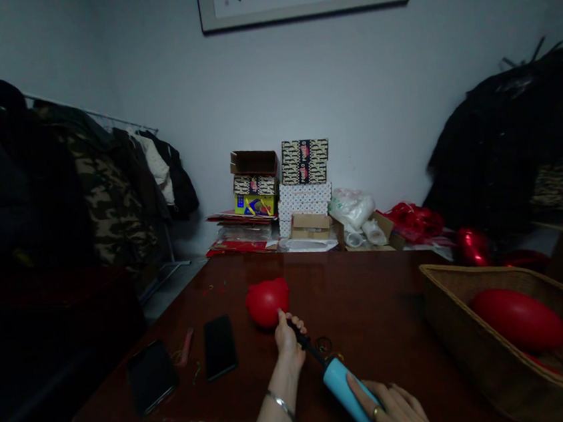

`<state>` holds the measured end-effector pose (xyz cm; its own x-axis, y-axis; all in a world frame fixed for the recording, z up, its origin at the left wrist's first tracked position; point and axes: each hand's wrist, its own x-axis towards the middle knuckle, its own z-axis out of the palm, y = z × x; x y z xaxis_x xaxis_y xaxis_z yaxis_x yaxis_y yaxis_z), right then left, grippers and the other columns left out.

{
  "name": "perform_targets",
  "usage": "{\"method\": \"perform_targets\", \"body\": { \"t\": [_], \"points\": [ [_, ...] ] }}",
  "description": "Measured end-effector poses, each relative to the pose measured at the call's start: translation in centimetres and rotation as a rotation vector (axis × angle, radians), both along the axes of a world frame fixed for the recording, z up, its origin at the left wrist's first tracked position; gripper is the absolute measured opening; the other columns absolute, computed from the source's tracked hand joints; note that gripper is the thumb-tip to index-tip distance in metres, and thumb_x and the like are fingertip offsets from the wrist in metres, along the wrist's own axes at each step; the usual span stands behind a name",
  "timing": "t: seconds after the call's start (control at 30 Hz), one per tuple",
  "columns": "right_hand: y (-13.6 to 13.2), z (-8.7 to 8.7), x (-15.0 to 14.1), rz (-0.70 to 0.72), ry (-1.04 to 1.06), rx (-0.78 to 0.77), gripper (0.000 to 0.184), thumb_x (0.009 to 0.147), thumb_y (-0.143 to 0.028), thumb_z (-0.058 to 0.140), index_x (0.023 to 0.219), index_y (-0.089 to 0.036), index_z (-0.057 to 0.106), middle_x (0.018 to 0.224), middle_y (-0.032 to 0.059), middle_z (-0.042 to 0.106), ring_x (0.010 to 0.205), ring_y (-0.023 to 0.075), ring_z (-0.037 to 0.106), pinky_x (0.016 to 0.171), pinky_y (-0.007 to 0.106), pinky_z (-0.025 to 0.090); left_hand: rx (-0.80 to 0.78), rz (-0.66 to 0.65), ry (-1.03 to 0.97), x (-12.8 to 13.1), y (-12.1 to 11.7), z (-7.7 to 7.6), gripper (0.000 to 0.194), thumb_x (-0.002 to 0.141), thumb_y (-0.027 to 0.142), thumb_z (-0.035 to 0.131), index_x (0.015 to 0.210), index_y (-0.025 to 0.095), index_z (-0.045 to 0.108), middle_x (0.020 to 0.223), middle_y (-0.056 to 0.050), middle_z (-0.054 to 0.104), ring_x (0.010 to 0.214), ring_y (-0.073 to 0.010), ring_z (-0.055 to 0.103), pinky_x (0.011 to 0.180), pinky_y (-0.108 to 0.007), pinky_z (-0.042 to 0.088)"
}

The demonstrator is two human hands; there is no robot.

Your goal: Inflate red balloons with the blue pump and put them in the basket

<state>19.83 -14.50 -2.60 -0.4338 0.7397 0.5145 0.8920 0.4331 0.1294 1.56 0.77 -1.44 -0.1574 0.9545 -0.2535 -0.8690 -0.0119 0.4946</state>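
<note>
A partly inflated red balloon sits over the table in front of me. My left hand, with a silver bangle at the wrist, is closed where the balloon's neck meets the black nozzle of a blue balloon pump. The fingers hide the join itself. Wrapped round the pump's blue barrel is my right hand, a ring on one finger. The pump slants from the balloon down toward the lower right. Small rubber bands lie on the table just beside the nozzle.
A wicker basket holding a red balloon stands at the right. Two dark phones lie on the brown table at the left. Stacked boxes and plastic bags line the far side; clothes hang left.
</note>
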Motion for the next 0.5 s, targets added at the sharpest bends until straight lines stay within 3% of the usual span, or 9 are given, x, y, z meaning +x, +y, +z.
{"method": "perform_targets", "body": {
  "t": [0.33, 0.5],
  "points": [
    [1.6, 2.2, -3.7, -0.106, 0.124, -0.213, 0.06, 0.074, -0.02, 0.049, 0.133, -0.028, 0.039, 0.11, 0.0046, 0.062, 0.095, 0.0202, 0.059, 0.088, 0.037, 0.037, -0.014, -0.055, 0.04, 1.1, -0.8, -0.3, 0.041, 0.075, 0.054, 0.058, 0.068, 0.018, 0.04, 0.05, 0.006, 0.04, 0.04, -0.0068, 0.039, 0.039, -0.019, 0.033],
    [1.8, 1.6, -3.9, -0.063, 0.137, -0.247, 0.062, 0.076, -0.02, 0.047, 0.136, -0.031, 0.033, 0.111, 0.004, 0.061, 0.096, 0.0195, 0.058, 0.089, 0.037, 0.036, -0.043, -0.029, 0.045, 0.6, -0.4, -1.0, 0.036, 0.078, 0.05, 0.056, 0.069, 0.018, 0.041, 0.05, 0.006, 0.04, 0.039, -0.0065, 0.038, 0.038, -0.018, 0.031]
  ]
}}
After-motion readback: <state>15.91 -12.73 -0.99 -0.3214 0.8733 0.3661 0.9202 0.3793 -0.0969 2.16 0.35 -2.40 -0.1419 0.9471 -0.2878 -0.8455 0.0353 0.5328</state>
